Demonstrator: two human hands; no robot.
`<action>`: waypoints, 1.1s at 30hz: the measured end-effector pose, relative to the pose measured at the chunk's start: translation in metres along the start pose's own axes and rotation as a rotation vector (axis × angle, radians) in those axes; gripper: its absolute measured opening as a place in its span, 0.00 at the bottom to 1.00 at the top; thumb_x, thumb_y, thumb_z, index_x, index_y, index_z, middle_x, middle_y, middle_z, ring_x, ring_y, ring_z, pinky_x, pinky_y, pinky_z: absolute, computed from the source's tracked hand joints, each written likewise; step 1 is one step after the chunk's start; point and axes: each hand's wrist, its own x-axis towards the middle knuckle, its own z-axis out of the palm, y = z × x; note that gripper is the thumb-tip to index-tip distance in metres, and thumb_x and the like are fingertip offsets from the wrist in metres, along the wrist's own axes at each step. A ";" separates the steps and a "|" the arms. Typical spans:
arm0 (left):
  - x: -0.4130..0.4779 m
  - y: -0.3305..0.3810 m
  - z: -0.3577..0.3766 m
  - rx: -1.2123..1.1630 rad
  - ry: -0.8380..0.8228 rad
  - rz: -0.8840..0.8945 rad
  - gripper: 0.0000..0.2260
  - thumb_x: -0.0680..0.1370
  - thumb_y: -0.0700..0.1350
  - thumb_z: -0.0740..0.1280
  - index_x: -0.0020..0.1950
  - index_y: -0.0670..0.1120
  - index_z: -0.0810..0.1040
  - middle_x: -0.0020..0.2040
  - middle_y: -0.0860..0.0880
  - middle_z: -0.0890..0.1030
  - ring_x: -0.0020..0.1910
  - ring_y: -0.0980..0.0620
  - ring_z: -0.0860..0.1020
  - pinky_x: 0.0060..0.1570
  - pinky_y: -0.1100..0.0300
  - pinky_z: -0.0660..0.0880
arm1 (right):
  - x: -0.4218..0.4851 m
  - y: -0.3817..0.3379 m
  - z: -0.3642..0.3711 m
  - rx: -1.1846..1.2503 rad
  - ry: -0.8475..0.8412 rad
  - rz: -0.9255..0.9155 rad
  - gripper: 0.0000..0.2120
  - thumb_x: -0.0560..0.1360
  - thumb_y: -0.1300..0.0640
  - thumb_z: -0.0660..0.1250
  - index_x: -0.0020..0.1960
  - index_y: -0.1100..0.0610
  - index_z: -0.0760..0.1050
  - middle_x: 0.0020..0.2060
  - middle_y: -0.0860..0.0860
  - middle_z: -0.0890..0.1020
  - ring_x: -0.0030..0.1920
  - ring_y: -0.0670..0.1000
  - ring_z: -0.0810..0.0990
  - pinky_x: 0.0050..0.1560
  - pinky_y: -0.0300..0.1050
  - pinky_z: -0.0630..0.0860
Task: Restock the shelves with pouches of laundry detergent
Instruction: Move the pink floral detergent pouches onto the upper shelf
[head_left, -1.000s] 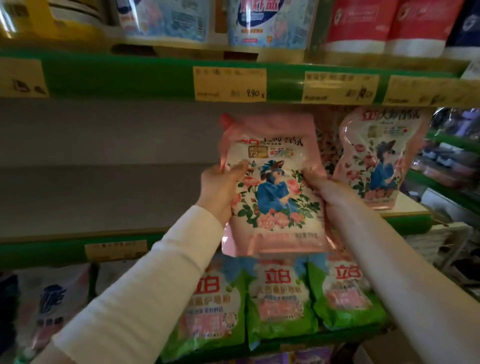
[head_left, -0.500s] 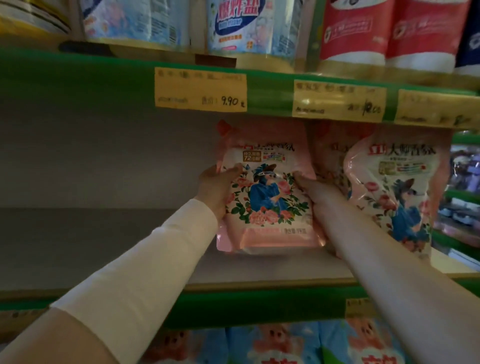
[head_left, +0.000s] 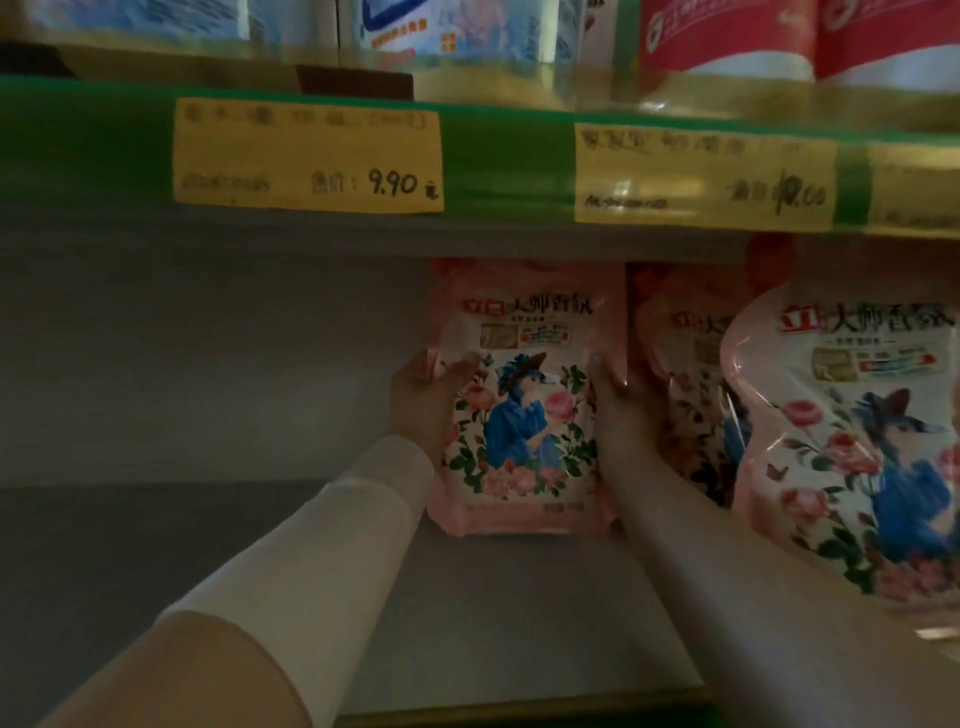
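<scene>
A pink detergent pouch (head_left: 524, 415) with roses and a blue-clad figure stands upright deep inside the grey shelf (head_left: 208, 545). My left hand (head_left: 423, 405) grips its left edge and my right hand (head_left: 613, 400) grips its right edge. The pouch's bottom rests on or just above the shelf board; I cannot tell which. To its right stand two matching pink pouches, one (head_left: 691, 395) at the back and one (head_left: 852, 447) nearer the front.
The green shelf edge (head_left: 504, 156) above carries yellow price labels (head_left: 306, 156). Blue-and-white packs (head_left: 457, 31) and red packs (head_left: 779, 36) sit on the upper shelf. The grey shelf stretches bare to the left of the held pouch.
Both hands have pushed the pouch up from in front of the shelves and deeper into the grey shelf. The view has moved closer and higher.
</scene>
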 end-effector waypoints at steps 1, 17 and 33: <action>0.005 -0.002 -0.001 0.009 0.005 0.015 0.06 0.75 0.38 0.69 0.43 0.49 0.79 0.37 0.51 0.82 0.35 0.54 0.81 0.39 0.62 0.80 | 0.001 0.000 0.004 0.033 0.000 0.022 0.22 0.79 0.50 0.61 0.70 0.55 0.67 0.57 0.47 0.74 0.61 0.46 0.70 0.53 0.28 0.60; 0.022 -0.032 0.002 0.043 0.044 0.100 0.04 0.75 0.40 0.69 0.42 0.48 0.79 0.38 0.49 0.82 0.37 0.53 0.82 0.43 0.58 0.80 | 0.028 0.031 0.026 0.052 0.076 0.102 0.18 0.78 0.47 0.61 0.57 0.62 0.74 0.51 0.56 0.79 0.55 0.55 0.77 0.53 0.40 0.68; 0.013 -0.027 0.018 0.101 0.234 0.141 0.10 0.75 0.46 0.70 0.36 0.55 0.73 0.34 0.56 0.76 0.33 0.63 0.74 0.33 0.73 0.71 | 0.025 0.024 0.025 -0.020 0.090 0.217 0.24 0.77 0.43 0.61 0.61 0.62 0.73 0.55 0.57 0.78 0.59 0.57 0.76 0.60 0.46 0.67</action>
